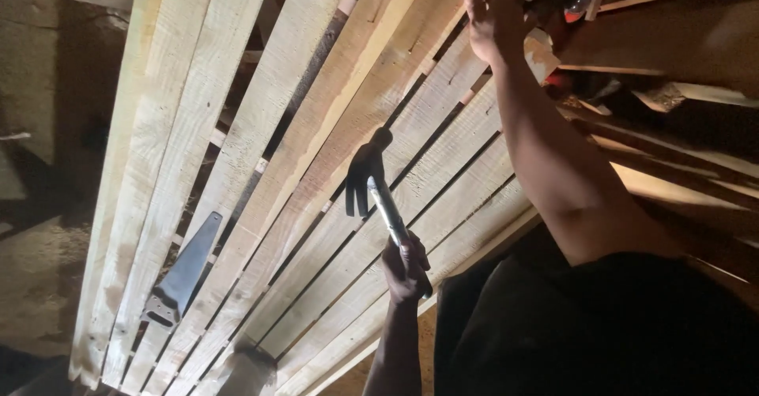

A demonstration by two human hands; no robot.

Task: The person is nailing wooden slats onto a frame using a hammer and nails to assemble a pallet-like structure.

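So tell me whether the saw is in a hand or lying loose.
Lying loose. The saw rests flat on the pallet slats, apart from the left hand, which grips the hammer.

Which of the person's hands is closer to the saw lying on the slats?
Left. The left hand grips a claw hammer a few slats from the saw; the right hand is up at the pallet's far end.

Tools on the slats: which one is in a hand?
The claw hammer, gripped by the left hand at its handle. The saw lies loose on the slats, untouched.
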